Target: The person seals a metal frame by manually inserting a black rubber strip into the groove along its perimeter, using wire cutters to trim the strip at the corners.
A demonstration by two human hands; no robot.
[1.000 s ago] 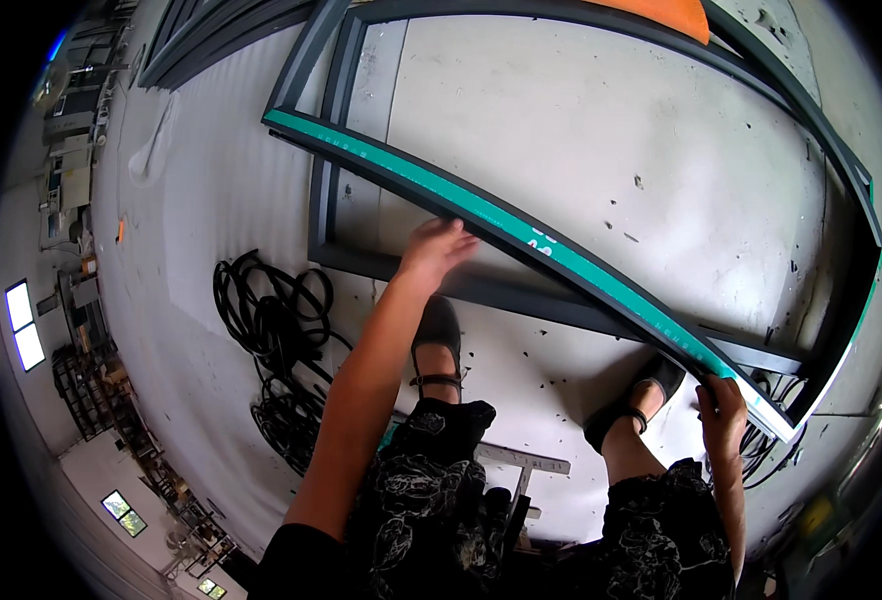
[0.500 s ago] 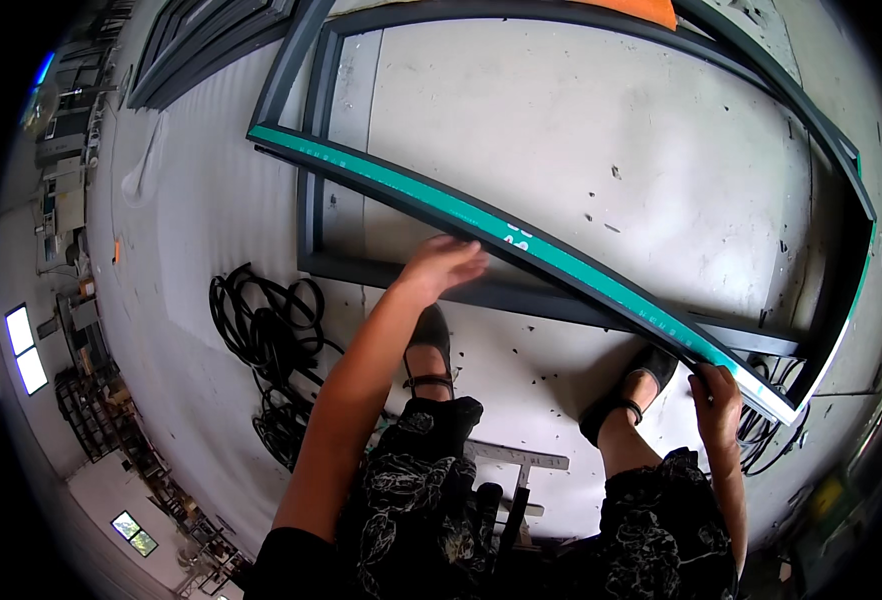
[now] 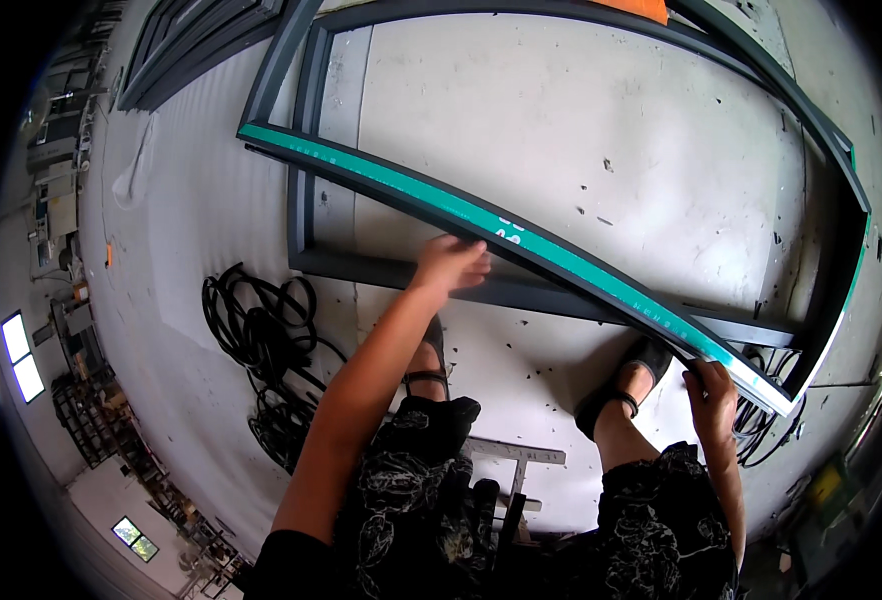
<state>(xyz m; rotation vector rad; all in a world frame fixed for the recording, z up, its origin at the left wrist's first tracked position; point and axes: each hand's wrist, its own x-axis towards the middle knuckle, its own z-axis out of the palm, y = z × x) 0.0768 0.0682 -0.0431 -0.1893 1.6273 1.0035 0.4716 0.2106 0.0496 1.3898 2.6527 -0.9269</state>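
Note:
A dark grey rectangular frame, its near bar covered by a green film strip point(image 3: 391, 190), slants across the view from upper left to lower right. My left hand point(image 3: 453, 264) is at the near edge of this bar, left of its middle. Its fingers are bent together and slightly blurred; whatever they hold, if anything, is hidden. Close to the bar's right corner, my right hand point(image 3: 713, 402) has its fingers curled against the near edge, gripping it. A second dark grey frame point(image 3: 361, 268) lies beneath, on the pale floor.
Coiled black cords point(image 3: 261, 325) lie on the floor at left, with another black coil point(image 3: 756, 435) under the right corner. A metal stand point(image 3: 516, 455) is between my legs. More dark frames point(image 3: 196, 50) are stacked at upper left. Something orange point(image 3: 631, 8) shows at the top.
My left hand has shifted slightly rightward along the bar, its fingers more bent. The right hand stays at the corner. The whole view has moved a little.

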